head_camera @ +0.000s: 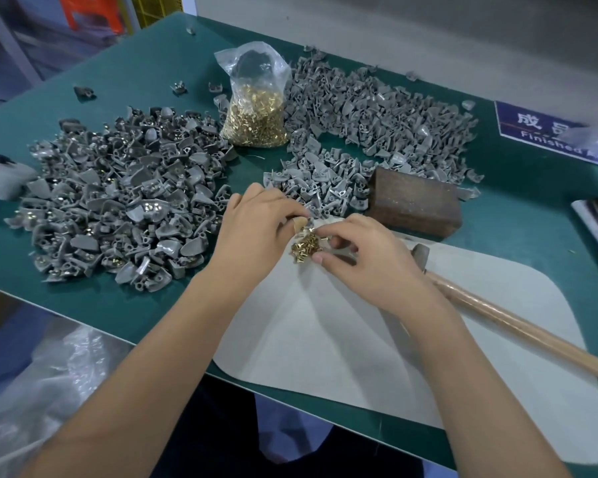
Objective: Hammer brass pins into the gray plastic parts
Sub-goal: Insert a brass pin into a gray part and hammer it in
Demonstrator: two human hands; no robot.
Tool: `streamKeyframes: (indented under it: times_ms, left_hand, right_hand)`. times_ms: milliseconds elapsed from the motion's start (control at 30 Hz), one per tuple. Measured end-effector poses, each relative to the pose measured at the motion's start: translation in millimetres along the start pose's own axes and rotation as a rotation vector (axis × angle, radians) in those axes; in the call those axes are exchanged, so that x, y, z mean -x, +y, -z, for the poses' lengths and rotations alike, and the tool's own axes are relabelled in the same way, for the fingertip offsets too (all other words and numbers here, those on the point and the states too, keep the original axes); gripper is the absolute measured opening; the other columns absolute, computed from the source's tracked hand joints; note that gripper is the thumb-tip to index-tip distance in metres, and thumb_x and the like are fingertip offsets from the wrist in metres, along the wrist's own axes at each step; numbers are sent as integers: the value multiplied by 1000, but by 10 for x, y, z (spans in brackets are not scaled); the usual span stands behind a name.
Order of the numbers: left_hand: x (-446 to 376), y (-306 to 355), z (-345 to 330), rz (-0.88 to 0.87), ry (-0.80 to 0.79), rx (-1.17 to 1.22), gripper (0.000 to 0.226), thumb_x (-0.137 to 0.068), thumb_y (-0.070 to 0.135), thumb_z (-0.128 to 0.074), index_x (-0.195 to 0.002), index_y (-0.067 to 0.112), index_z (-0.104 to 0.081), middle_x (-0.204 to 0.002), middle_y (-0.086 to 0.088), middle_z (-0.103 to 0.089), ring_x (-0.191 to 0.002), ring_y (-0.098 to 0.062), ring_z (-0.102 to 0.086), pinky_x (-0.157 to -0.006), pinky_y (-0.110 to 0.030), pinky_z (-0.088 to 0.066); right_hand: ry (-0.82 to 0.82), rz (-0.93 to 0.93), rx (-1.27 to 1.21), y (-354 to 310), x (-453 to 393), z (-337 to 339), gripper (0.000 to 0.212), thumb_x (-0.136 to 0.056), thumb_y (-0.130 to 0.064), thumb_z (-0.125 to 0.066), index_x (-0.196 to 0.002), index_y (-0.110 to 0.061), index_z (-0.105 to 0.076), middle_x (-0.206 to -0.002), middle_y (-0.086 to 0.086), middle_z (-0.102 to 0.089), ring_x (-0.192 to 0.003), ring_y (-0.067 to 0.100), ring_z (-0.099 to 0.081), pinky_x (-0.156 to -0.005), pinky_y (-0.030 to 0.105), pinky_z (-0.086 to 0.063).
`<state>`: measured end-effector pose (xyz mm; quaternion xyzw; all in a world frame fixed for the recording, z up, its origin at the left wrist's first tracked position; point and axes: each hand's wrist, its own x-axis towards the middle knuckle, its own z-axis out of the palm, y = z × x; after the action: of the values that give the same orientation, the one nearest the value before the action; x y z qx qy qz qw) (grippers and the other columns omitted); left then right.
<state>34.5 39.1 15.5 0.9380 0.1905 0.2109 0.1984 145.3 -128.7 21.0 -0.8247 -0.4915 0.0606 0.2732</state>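
Left hand [256, 222]: curled round a gray plastic part [299, 224], of which only a pale edge shows past the fingertips; held low over the far edge of the white mat [325, 339].
Right hand [363, 257]: fingers bent over the loose brass pins [306, 246], fingertips pinching at the top of the heap; whether a single pin is already caught, cannot tell.
Loose brass pins: small heap on the mat, directly between the two hands.
Handling, pins: judged tiny, hard, smooth, light; prone to roll or slip; best pinched one at a time by the shank, head up.
Handling, part: judged light, stiff moulded plastic, curved shell with small sockets; best gripped by the shell edges, sockets left exposed.
Hammer [497, 312]: lying on the mat just right of the right hand, wooden handle running toward the near right; untouched.
Block [415, 205]: dark brown, beyond the right hand, beside the pins; likely the striking base.
Bag of pins [256, 112]: clear plastic, upright, between the piles.
Right pile [377, 119]: plain gray parts, far side and curling toward the hands.
Left pile [118, 208]: gray parts, several showing brass; likely finished.
Table [135, 81]: green top.
Step in hand: seating a pin by finger, hammering not yet begun.
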Motion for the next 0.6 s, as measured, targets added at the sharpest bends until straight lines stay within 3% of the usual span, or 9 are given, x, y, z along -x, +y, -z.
streamKeyframes:
  times_ms: [167, 267, 467, 600]
  left_hand:
    - [73, -34, -13, -25, 2, 79, 16, -94, 26, -71, -106, 36, -76, -96, 23, -61, -97, -14, -47, -87, -45, -40]
    - [76, -56, -16, -46, -19, 162, 14, -94, 22, -72, -105, 29, -77, -96, 18, -65, -95, -14, -54, -86, -44, -46]
    - [115, -86, -33, -24, -9, 326, 14, -95, 24, -71, -106, 28, -78, -93, 16, -66, -86, -6, -57, -79, -36, -51]
    - [139, -91, -8, 45, 201, 473, 16, -97, 22, -67, -106, 29, -78, -92, 21, -66, -80, -5, -56, -74, -16, -44]
  right_hand:
    - [11, -9, -27, -11, 2, 3, 23, -90, -33, -76, -112, -31, -74, -91, -12, -57, -93, 13, -55, -83, 44, -51]
    - [11, -6, -55, -9, 5, 14, 18, -89, -31, -76, -107, -29, -76, -90, -11, -58, -91, 14, -56, -82, 44, -51]
    - [86, -37, -80, -2, 15, 21, 13, -94, -25, -70, -104, -29, -76, -91, -11, -64, -87, 5, -58, -81, 28, -48]
    - [92, -65, -88, -15, 18, 39, 15, -96, -23, -67, -106, -28, -75, -98, -10, -66, -92, 4, -60, -85, 23, -47]
